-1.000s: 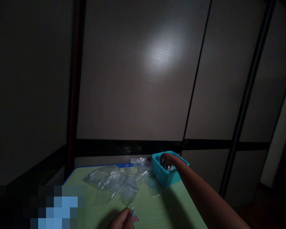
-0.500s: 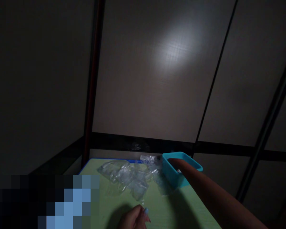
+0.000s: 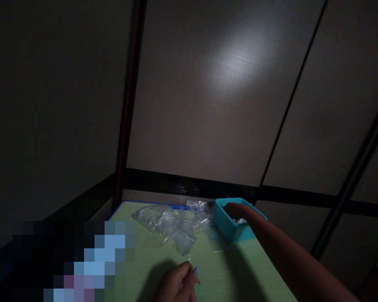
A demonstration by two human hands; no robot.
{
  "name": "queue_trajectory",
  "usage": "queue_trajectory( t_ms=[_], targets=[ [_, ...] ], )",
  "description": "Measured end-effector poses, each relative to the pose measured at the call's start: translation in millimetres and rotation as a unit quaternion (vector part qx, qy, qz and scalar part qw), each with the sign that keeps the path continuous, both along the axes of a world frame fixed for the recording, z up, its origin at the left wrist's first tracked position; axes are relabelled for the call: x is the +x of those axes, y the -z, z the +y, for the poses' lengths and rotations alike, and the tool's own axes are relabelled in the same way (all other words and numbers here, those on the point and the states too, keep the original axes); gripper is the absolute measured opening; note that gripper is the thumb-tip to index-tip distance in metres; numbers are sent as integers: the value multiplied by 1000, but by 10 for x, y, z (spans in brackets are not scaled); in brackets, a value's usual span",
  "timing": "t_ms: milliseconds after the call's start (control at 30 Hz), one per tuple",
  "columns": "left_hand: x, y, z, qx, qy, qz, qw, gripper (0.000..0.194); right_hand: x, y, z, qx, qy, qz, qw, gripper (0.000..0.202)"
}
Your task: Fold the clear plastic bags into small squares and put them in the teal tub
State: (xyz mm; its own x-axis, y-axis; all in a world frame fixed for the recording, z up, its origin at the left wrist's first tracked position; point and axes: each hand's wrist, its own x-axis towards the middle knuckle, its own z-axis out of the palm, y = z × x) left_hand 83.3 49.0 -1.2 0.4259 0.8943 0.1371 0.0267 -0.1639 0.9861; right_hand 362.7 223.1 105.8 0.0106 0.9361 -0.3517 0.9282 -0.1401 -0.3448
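Left hand (image 3: 179,282): closed on a small pale-blue object (image 3: 196,271). Ahead-right of this grip: turquoise rectangular plastic basket (image 3: 228,229). Right hand (image 3: 234,208) is nearer, inside it; finger closure cannot be determined.

One head-worn camera, looking forward over a pale green, blue-edged tabletop (image 3: 214,269).
From the person's near side, the tabletop sits close and low, cut off by the frame's bottom; flat, grey-brown upright panels (image 3: 201,126) beyond it fill most of the view.
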Motion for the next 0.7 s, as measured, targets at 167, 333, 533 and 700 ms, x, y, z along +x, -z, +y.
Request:
queue_trajectory(
  t_ms=[167, 333, 533, 700],
  targets=[
    [-3, -5, -15, 25, 9, -10, 1000, 59, 40, -239, -144, -19, -4, 20, 1000, 15],
    [-26, -66, -41, 48, -18, -27, 998, 51, -35, -550, -400, 59, -31, 34, 997, 20],
    [-79, -126, 19, 54, -65, -28, 996, 44, -272, -867, -882, 262, -93, 26, 960, 19],
    [-103, -182, 66, 35, -124, -44, 991, 40, -761, -564, -1407, 450, -173, 34, 876, 16]
  ],
)
